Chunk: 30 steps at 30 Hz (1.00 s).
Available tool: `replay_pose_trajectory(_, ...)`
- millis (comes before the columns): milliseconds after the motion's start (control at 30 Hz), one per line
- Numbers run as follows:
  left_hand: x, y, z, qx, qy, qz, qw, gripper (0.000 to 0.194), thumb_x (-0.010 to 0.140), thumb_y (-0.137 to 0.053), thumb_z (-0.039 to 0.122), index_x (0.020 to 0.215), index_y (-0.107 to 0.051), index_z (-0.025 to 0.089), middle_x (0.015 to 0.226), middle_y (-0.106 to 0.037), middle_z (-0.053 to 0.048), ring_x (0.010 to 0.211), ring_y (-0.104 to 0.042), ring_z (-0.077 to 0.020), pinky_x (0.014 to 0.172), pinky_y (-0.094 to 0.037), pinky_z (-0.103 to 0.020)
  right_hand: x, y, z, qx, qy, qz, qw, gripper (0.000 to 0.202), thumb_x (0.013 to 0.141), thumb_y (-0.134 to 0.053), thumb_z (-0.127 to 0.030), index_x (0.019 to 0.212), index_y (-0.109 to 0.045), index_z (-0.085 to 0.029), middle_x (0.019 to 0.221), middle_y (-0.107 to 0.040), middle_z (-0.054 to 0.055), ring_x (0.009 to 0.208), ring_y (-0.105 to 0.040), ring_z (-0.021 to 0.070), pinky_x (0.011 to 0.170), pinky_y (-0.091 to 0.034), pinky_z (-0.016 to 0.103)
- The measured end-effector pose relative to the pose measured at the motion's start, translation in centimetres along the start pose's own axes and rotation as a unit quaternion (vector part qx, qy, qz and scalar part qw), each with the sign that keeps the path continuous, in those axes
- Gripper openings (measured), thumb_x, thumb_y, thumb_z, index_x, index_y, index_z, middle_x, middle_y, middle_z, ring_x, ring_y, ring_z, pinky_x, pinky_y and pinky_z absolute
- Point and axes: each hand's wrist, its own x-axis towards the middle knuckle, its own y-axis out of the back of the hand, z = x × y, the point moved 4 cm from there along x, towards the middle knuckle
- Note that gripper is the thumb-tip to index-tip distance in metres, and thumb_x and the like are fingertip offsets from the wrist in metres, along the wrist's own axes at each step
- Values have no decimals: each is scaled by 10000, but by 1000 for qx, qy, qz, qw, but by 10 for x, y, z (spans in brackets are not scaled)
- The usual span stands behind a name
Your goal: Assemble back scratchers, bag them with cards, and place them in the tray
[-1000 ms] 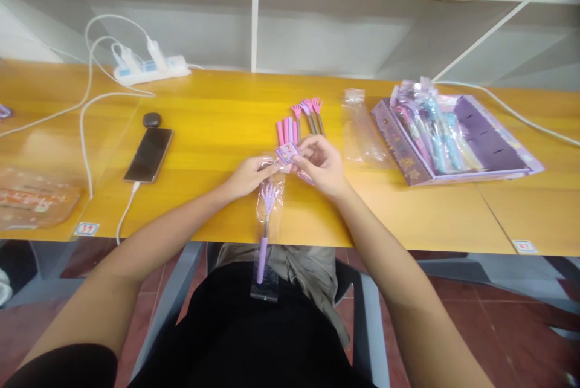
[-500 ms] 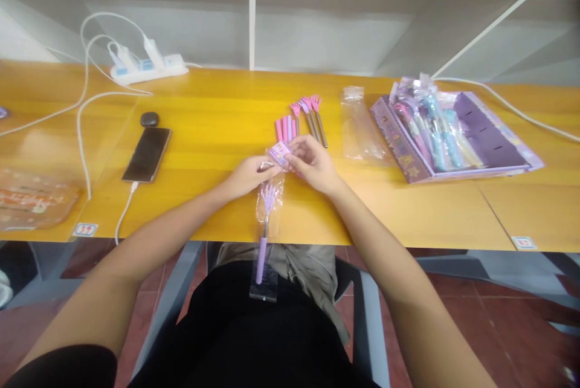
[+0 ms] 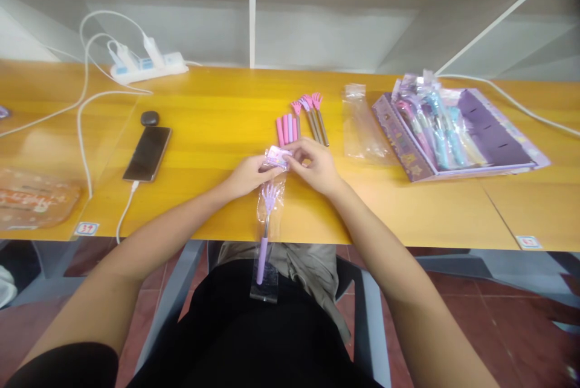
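Observation:
A clear plastic bag [image 3: 275, 213] hangs from my hands over the table's front edge, its lower end against my black shirt. Inside it lies a purple back scratcher [image 3: 263, 249], claw end up. My left hand [image 3: 248, 176] pinches the bag's top from the left. From the right, my right hand [image 3: 313, 163] holds a small pink and purple printed card [image 3: 277, 156] at the bag's mouth; whether the card is fully inside I cannot tell. Beyond my hands lie several pink and purple handle sleeves [image 3: 289, 129] and several claw-headed metal rods [image 3: 316, 117].
At right, a purple display box [image 3: 512, 155] holds several bagged back scratchers, beside flat clear bags [image 3: 362, 128]. To the left are a phone [image 3: 147, 154] on a cable, a small black case [image 3: 149, 118], a power strip [image 3: 151, 67] and an orange pouch [image 3: 38, 199].
The printed card has gone from tilted to nearly level, lying across the bag's mouth. My left fingers have shifted slightly along the bag's top; my right hand stays on the card.

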Motion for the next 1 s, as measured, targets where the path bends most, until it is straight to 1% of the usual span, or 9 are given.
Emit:
replay_pose_trajectory(67,0,1,0,3,-1,5,1000,326,931,-748,496,942,-738,170,817,-725,-34,724,-621,-170,674,-462,-293,0,2,-1,-8,7,20,1000,229,1053,-738,-467,1137,-809,-266,901,-690,44,714,-625,202,773,-575,405)
replay_pose_trajectory(167,0,1,-1,10,4,-2,1000,359,930,-742,524,900,-718,167,793,-710,-28,700,-612,-163,655,-457,-283,0,3,-2,-25,35,23,999,189,1052,-748,-425,1125,-812,-262,862,-685,28,698,-619,193,766,-575,392)
replay_pose_trajectory(300,0,0,1,5,12,-13,1000,366,932,-736,527,919,-721,162,799,-717,-24,695,-621,-159,666,-479,-281,0,3,-2,-17,78,29,996,159,1055,-755,-392,1109,-815,-255,864,-709,24,712,-630,185,741,-568,370)
replay_pose_trajectory(433,0,-1,1,4,18,-16,1000,335,936,-745,489,960,-747,155,828,-747,-30,721,-655,-163,709,-517,-288,0,2,-1,-8,75,23,997,154,1063,-755,-394,1112,-816,-262,926,-742,34,712,-636,179,738,-572,370)
replay_pose_trajectory(567,0,-1,4,15,7,-14,1000,319,940,-761,470,979,-775,154,857,-773,-39,780,-690,-180,750,-545,-294,0,-1,-2,1,73,11,997,186,1070,-748,-431,1119,-821,-267,935,-737,35,706,-624,175,748,-575,369)
replay_pose_trajectory(767,0,0,6,28,-2,-3,1000,288,947,-745,440,943,-764,153,809,-741,-24,747,-650,-168,739,-514,-292,0,-3,-2,3,66,-19,998,263,1079,-726,-501,1123,-829,-264,874,-689,28,703,-589,176,717,-560,359)
replay_pose_trajectory(833,0,0,6,30,-6,-7,999,283,950,-743,434,919,-758,153,798,-732,-20,726,-633,-159,732,-502,-291,-1,-3,-3,16,71,-29,997,265,1079,-726,-507,1127,-835,-271,924,-693,39,718,-595,175,722,-565,368)
replay_pose_trajectory(900,0,0,5,33,-12,-10,999,287,954,-743,435,908,-758,152,805,-735,-21,716,-625,-154,726,-496,-292,-2,-3,-3,29,68,-41,996,282,1083,-714,-522,1146,-841,-278,1022,-698,63,774,-622,187,722,-575,376)
replay_pose_trajectory(1000,0,0,3,27,-23,1,999,286,948,-765,436,972,-784,151,897,-781,-41,787,-668,-169,778,-527,-304,-2,-2,-2,37,56,-48,997,329,1074,-705,-571,1165,-850,-289,1148,-684,98,952,-670,237,766,-611,403)
